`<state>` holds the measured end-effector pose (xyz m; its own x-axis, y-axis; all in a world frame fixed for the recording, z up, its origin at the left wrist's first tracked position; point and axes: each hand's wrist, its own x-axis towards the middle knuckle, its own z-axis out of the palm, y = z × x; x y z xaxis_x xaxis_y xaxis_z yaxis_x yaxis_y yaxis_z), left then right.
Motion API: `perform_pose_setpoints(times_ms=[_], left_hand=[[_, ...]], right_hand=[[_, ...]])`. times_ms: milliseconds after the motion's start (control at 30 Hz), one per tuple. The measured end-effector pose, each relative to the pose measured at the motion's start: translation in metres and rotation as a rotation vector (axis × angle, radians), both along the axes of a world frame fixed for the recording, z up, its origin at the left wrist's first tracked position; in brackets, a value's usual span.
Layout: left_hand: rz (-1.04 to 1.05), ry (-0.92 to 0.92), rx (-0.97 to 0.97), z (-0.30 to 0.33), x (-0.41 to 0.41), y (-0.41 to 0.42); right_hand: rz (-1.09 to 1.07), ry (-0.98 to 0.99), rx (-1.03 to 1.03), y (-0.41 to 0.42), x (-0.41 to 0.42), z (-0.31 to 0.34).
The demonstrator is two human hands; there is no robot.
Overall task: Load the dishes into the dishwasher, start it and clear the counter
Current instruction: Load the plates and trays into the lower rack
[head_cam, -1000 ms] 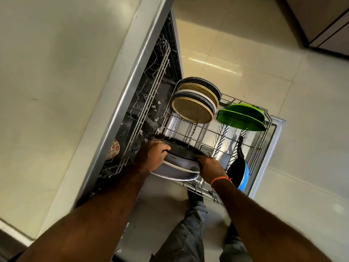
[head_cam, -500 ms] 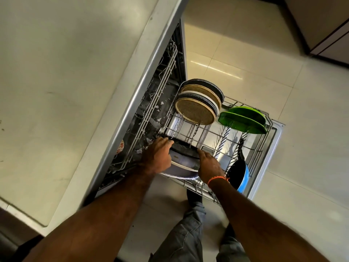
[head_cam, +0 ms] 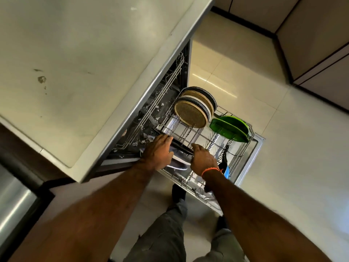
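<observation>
Both hands — left hand (head_cam: 157,153), right hand (head_cam: 203,159) — grip stacked plates (head_cam: 179,161) over the lower rack (head_cam: 243,154).

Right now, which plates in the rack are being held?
The dark and white plates nearest the person, between both hands; the tan stack and green plates stand untouched.
</observation>
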<state>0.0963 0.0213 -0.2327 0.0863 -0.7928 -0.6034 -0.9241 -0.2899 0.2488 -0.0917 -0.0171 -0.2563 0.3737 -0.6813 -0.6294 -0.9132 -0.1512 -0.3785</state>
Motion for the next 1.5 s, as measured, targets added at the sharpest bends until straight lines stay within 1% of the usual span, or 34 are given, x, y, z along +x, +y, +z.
perform_pose_setpoints(times_ms=[167,400,567,767,967,1100,1200,1333,1500], left_hand=[[0.211,0.089,0.01,0.061,-0.022,0.029],[0.422,0.066,-0.205,0.141,-0.078,0.101],[0.647,0.065,-0.302,0.175,-0.123,0.156],[0.828,0.013,-0.481,0.222,-0.17,0.2],[0.901,-0.022,-0.55,0.234,-0.203,0.248],[0.924,-0.042,-0.539,0.236,-0.228,0.271],[0.929,-0.017,-0.517,0.229,-0.251,0.287],[0.924,-0.029,-0.499,0.219,-0.286,0.297],[0.86,-0.065,-0.448,0.22,-0.322,0.29]], right_hand=[[0.186,-0.019,-0.049,0.002,-0.021,0.07],[0.469,-0.04,-0.195,0.017,-0.06,0.158],[0.678,-0.07,-0.284,0.034,-0.081,0.201],[0.818,-0.109,-0.328,0.055,-0.093,0.236],[0.919,-0.126,-0.374,0.085,-0.107,0.247],[0.947,-0.123,-0.402,0.103,-0.123,0.251],[0.956,-0.142,-0.409,0.117,-0.146,0.255],[0.98,-0.122,-0.464,0.122,-0.177,0.248],[1.025,-0.129,-0.429,0.109,-0.205,0.246]])
